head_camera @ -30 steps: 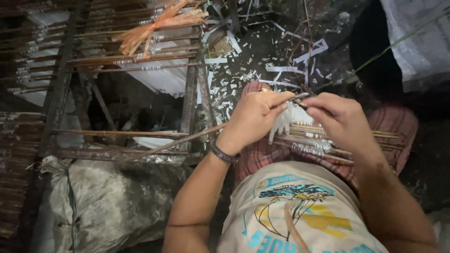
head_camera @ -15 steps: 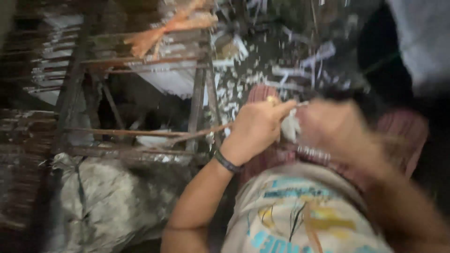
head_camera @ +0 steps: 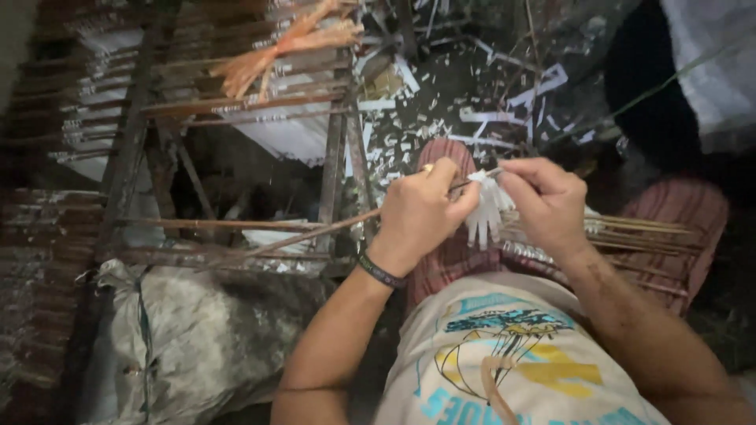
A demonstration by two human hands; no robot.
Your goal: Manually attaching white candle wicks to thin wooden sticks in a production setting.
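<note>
stick [head_camera: 315, 234] end behind left hand [head_camera: 421, 216]

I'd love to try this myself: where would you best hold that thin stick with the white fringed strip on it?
Probably as the left hand does: pinch the bare thin stick just beside the white fringed strip, coming from above. The stick is long and slender, lying nearly level, so a grip close to the fringe likely steadies it while the right hand works.

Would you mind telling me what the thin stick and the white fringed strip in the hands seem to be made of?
Thin stick: likely bamboo or wood, matt brown, long, straight and slender, pinched by the left hand. White fringed strip: looks like thin paper or plastic film, cut into hanging tabs, held by the right hand.
</note>
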